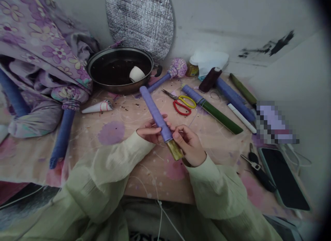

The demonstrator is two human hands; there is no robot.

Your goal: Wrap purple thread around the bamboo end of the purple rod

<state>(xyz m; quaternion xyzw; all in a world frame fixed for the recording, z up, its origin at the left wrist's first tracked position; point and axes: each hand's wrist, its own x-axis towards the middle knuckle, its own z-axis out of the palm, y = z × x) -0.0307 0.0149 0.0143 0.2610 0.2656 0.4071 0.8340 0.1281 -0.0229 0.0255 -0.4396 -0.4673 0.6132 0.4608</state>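
Table: pink-blotched board (pixel 157 185), strewn w/ tools & scraps.
Fabric: purple floral quilt (pixel 33 37), heaped far left, partly on board.
Pan: black wok (pixel 116 90), far edge of board; white cup (pixel 137 74) inside.
Tube: purple-wrapped rod (pixel 155 111), tilted, held above board, brass-colored end (pixel 174 150) toward person.
Phone: black smartphone (pixel 284 179), right side, screen up.
L hand (pixel 151 131): grasping rod mid-length.
R hand (pixel 188 144): grasping rod near brass end.
Scissors: red-and-yellow-handled scissors (pixel 177 97), just beyond rod.
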